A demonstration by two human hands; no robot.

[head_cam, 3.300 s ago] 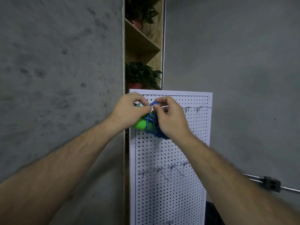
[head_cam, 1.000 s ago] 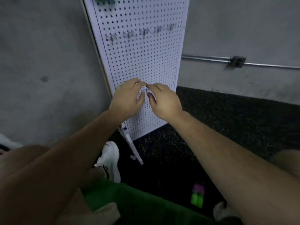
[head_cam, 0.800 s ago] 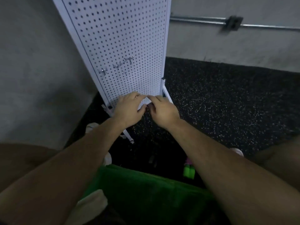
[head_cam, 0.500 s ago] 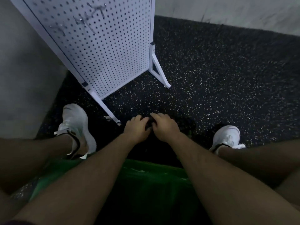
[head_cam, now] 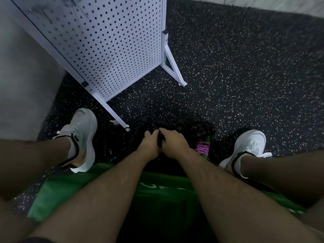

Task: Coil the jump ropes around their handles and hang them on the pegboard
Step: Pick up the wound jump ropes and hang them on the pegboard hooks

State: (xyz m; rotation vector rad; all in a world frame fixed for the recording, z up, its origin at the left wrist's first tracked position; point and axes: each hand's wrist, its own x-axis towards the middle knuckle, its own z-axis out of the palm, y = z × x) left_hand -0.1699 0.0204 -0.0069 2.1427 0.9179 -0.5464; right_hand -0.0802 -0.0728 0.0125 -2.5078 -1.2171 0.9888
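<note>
Floor (head_cam: 245, 76), black with pale specks, is filling most of the view and blurring toward the right edge. Pegboard (head_cam: 108, 41) is standing on it at upper left. Its top is running out of frame, and the hooks near that edge are smearing past reading. Grey wall (head_cam: 22, 85) is showing to the left of the board. Green cloth (head_cam: 157, 190) is covering the bottom between the forearms and hiding the floor beneath. Left shoe (head_cam: 82, 137) and right shoe (head_cam: 249, 146), both white, are flanking the hands. Black rope (head_cam: 192, 127) is lying in a loose heap just beyond the hands, and its outline is melting into the dark floor. Left hand (head_cam: 150, 145) and right hand (head_cam: 175, 142) are meeting, both curling round a dark piece of that rope between them; how much they are gripping is hidden. Pink rope (head_cam: 203, 148), wound on a green handle, is lying just right of the right hand, partly behind the wrist.
</note>
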